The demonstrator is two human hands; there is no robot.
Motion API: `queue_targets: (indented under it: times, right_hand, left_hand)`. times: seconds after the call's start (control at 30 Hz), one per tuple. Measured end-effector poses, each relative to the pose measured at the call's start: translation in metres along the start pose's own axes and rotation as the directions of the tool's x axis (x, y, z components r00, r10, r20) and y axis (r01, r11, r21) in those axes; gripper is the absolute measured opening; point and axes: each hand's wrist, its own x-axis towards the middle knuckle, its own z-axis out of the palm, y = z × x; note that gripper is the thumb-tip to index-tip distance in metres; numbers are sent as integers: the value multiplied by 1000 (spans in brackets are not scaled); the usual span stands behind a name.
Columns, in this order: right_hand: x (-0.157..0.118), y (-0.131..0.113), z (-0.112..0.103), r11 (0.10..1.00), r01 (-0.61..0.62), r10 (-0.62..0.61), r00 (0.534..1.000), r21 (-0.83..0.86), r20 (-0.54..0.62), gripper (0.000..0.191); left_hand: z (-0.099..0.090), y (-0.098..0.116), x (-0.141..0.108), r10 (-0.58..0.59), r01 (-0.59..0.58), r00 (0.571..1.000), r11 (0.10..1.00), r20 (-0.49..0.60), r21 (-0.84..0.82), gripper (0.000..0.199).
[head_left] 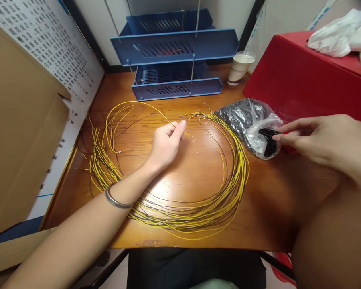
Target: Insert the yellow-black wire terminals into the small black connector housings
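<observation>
Standing at the far left, a brown cardboard piece [21, 120] is seen before a white board [48, 48] printed with rows of black Chinese characters, mostly too blurred to read. A big loop of thin yellow and dark wires [240, 172] is laid on the shiny brown wooden table [267, 216]. One yellow wire is pinched by the left hand [167, 142], its thumb and fingers closed. Behind, a blue plastic two-level rack [174, 47] is placed near a white paper cup [239, 69]; its small print cannot be read. Black things are held in a clear plastic bag [249, 122]. Its open end is reached by the right hand [327, 140], fingertips close together; whether anything is gripped cannot be told. White tissue [339, 34] is set on a red box [307, 76].
</observation>
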Motion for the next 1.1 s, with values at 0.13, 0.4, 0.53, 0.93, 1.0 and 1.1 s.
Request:
queue_targets:
  times: [0.13,0.4,0.53,0.93,1.0,1.1]
  right_hand:
    - [1,-4,6,999,-23,23,1000,46,-7,17]
    - [10,3,25,987,101,-101,995,126,-8,23]
    - [15,10,32,990,127,-127,992,69,4,24]
    - [-14,-27,41,754,596,-458,778,276,-430,21]
    - [-24,-37,52,638,706,-566,700,308,-435,38]
    - [-40,-48,68,423,837,-798,526,347,-294,61]
  left_hand:
    - [0,2,-1,0,0,999,1000,43,8,54]
    - [1,5,-2,2,-5,998,999,67,34,52]
    - [1,6,-3,6,-8,998,999,65,44,51]
    - [3,28,-23,136,-184,819,982,557,30,51]
    - [5,39,-31,111,-211,656,977,747,39,50]
    - [7,54,-42,8,-216,446,971,895,99,48]
